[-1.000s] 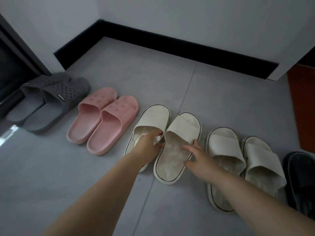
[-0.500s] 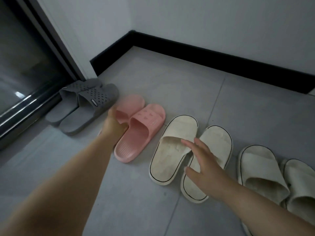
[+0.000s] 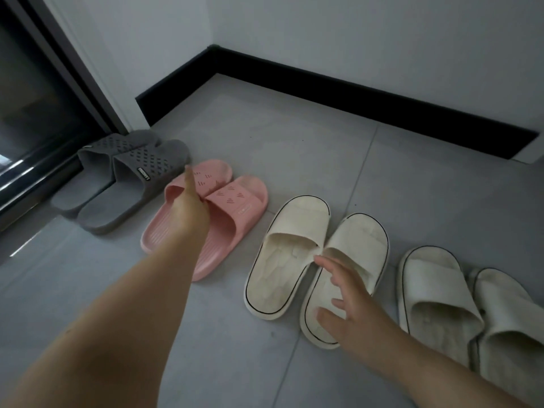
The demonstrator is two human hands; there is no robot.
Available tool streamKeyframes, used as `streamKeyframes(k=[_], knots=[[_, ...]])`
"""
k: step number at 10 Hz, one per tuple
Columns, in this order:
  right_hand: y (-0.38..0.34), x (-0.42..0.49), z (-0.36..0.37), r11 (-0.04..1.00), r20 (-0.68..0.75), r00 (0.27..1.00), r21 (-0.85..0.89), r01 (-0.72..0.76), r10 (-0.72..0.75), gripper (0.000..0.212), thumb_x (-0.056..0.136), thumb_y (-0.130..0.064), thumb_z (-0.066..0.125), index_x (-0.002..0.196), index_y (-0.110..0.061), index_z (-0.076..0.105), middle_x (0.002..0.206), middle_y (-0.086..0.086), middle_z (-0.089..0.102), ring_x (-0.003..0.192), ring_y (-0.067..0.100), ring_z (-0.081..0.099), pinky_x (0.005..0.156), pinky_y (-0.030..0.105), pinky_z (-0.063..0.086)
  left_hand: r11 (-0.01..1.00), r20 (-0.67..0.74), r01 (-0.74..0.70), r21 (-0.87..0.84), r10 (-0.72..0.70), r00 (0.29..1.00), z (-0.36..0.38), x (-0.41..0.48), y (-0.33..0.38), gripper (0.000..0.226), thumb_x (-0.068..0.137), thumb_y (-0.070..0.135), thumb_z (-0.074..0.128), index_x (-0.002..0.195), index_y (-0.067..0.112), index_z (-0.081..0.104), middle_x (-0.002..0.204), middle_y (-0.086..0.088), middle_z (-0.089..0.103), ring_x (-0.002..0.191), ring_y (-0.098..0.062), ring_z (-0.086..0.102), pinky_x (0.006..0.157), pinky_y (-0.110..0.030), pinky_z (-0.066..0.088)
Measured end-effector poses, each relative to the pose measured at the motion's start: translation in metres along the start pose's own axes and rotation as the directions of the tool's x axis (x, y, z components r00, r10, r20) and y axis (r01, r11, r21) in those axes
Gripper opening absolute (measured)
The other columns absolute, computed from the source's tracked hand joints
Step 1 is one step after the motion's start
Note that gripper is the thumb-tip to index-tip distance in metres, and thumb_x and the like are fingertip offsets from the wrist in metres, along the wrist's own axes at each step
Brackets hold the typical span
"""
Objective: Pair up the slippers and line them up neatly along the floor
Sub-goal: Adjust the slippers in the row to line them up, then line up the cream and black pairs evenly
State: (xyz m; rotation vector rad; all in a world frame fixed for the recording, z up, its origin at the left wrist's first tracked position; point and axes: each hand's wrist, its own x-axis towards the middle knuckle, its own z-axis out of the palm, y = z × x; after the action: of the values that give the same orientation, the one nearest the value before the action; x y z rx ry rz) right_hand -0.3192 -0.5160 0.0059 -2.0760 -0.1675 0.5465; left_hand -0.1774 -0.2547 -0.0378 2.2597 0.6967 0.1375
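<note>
Grey tiled floor (image 3: 294, 136) with thin grout lines, and a black skirting (image 3: 353, 95) along its far edge. Four pairs of slippers lie in a row, toes towards that edge. The grey pair (image 3: 123, 184) is at the left edge near the far-left corner, followed by the pink pair (image 3: 235, 207), the cream pair (image 3: 294, 231) and the white pair (image 3: 435, 284) rightmost. Each pair's slippers touch.

I count eight in all on the floor (image 3: 323, 142): two grey slippers (image 3: 129, 184), two pink slippers (image 3: 235, 207), two cream slippers (image 3: 294, 228) with black piping, two off-white slippers (image 3: 432, 287) farthest right
</note>
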Motion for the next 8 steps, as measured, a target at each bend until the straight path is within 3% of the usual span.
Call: streamKeyframes(k=[1, 2, 3, 4, 5, 6, 7, 8], knots=[[0.007, -0.008, -0.007, 1.000, -0.026, 0.999, -0.006, -0.019, 0.019, 0.066, 0.087, -0.011, 0.054, 0.121, -0.056, 0.021, 0.135, -0.039, 0.011, 0.133, -0.008, 0.019, 0.117, 0.029, 0.022, 1.000, 0.033, -0.010, 0.017, 0.009, 0.999, 0.006, 0.006, -0.004, 0.054, 0.094, 0.010, 0.040, 0.145, 0.020, 0.024, 0.130, -0.018, 0.055, 0.113, -0.034, 0.056, 0.080, -0.028, 0.039], [0.017, -0.013, -0.018, 0.998, -0.098, 0.993, -0.013, -0.069, 0.067, 0.063, 0.085, -0.005, 0.054, 0.126, -0.045, 0.029, 0.134, -0.024, 0.025, 0.128, -0.005, 0.028, 0.114, 0.026, 0.026, 0.998, 0.012, -0.010, 0.056, 0.009, 1.000, 0.006, -0.012, 0.002, 0.062, 0.092, 0.010, 0.043, 0.147, 0.021, 0.015, 0.139, -0.020, 0.043, 0.121, -0.037, 0.047, 0.099, -0.041, 0.037], [0.030, -0.012, -0.032, 0.987, -0.208, 0.966, -0.010, -0.160, 0.155, 0.063, 0.084, -0.003, 0.055, 0.135, -0.031, 0.032, 0.129, -0.013, 0.030, 0.123, 0.020, 0.041, 0.104, 0.027, 0.035, 0.993, -0.110, -0.108, 0.056, 0.114, 0.987, 0.009, -0.041, 0.010, 0.054, 0.087, 0.002, 0.047, 0.139, 0.015, 0.036, 0.138, -0.021, 0.037, 0.122, -0.038, 0.041, 0.104, -0.042, 0.033], [0.043, -0.003, -0.046, 0.954, -0.251, 0.923, 0.003, -0.299, 0.290, 0.070, 0.085, -0.010, 0.057, 0.143, -0.025, 0.022, 0.139, -0.004, 0.032, 0.132, 0.021, 0.036, 0.105, 0.027, 0.031, 0.938, 0.221, -0.334, -0.090, 0.346, 0.912, 0.030, -0.064, 0.024, 0.051, 0.077, 0.002, 0.057, 0.128, 0.007, 0.051, 0.126, -0.017, 0.054, 0.114, -0.034, 0.053, 0.098, -0.035, 0.041], [0.051, 0.007, -0.053, 0.920, -0.221, 0.893, 0.074, -0.385, 0.392, 0.067, 0.084, -0.015, 0.058, 0.141, -0.024, 0.024, 0.139, 0.000, 0.044, 0.123, 0.020, 0.045, 0.096, 0.027, 0.036, 0.921, 0.579, -0.384, 0.065, 0.279, 0.766, 0.047, -0.080, 0.039, 0.062, 0.080, 0.009, 0.061, 0.138, 0.013, 0.040, 0.140, -0.008, 0.048, 0.128, -0.025, 0.046, 0.105, -0.028, 0.035], [0.054, 0.014, -0.048, 0.911, -0.170, 0.895, 0.079, -0.404, 0.412, 0.051, 0.079, -0.012, 0.056, 0.126, -0.021, 0.039, 0.118, 0.001, 0.060, 0.108, 0.023, 0.057, 0.096, 0.038, 0.045, 0.926, 0.489, -0.359, 0.114, 0.262, 0.832, 0.055, -0.084, 0.042, 0.050, 0.088, 0.006, 0.051, 0.136, 0.015, 0.044, 0.139, -0.008, 0.051, 0.127, -0.025, 0.049, 0.105, -0.028, 0.035], [0.051, 0.017, -0.040, 0.926, -0.135, 0.919, 0.131, -0.354, 0.370, 0.033, 0.081, -0.005, 0.053, 0.106, -0.023, 0.042, 0.081, -0.010, 0.056, 0.075, 0.012, 0.053, 0.069, 0.024, 0.042, 0.920, 0.421, -0.372, 0.122, 0.291, 0.859, 0.054, -0.079, 0.036, 0.045, 0.087, 0.001, 0.047, 0.130, 0.012, 0.052, 0.133, -0.012, 0.057, 0.122, -0.028, 0.054, 0.103, -0.031, 0.037], [0.045, 0.018, -0.038, 0.937, -0.135, 0.930, 0.121, -0.328, 0.343, 0.037, 0.083, -0.004, 0.051, 0.111, -0.025, 0.039, 0.079, -0.012, 0.049, 0.071, 0.010, 0.049, 0.062, 0.022, 0.038, 0.910, 0.409, -0.397, 0.121, 0.318, 0.855, 0.053, -0.075, 0.029, 0.045, 0.086, -0.001, 0.047, 0.129, 0.010, 0.053, 0.133, -0.012, 0.058, 0.121, -0.028, 0.054, 0.103, -0.030, 0.037]])
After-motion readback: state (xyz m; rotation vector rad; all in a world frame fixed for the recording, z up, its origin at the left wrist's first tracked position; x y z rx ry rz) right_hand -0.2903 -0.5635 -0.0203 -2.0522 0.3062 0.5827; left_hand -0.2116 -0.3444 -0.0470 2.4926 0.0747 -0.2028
